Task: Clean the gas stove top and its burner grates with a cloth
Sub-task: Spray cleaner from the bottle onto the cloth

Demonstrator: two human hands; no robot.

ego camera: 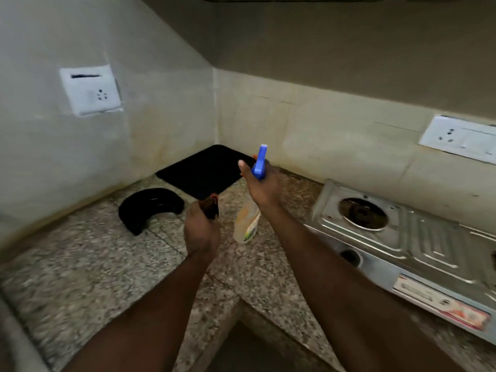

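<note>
Two bare forearms are seen reaching in from the lower edge, over the speckled stone bench. The left hand is held to the left of the gas stove, above the bench. Its grip is closed round a small dark brown thing, which is too blurred to be identified as a cloth or anything else.

The right hand is held between the left hand and the stove, a little higher and farther back. Its grip is clamped on the neck of a spray bottle, with the thumb stretched upward beside the blue trigger head. The bottle's pale body, marked with a green and orange label, hangs below the hand and is held clear of the bench.

The gas stove is set on the bench at the right, close to the tiled back wall. Its top is of ribbed steel, and a round burner is set in a recess at its left end. A dark round fitting and a reddish label are carried on its front face.

Left of the stove, in the corner where the two walls meet, a flat black mat is laid on the bench. Farther left of the stove, a black curved piece is lying on the bench. One white socket plate is fixed to the wall behind the stove, and another socket plate to the left wall.
</note>
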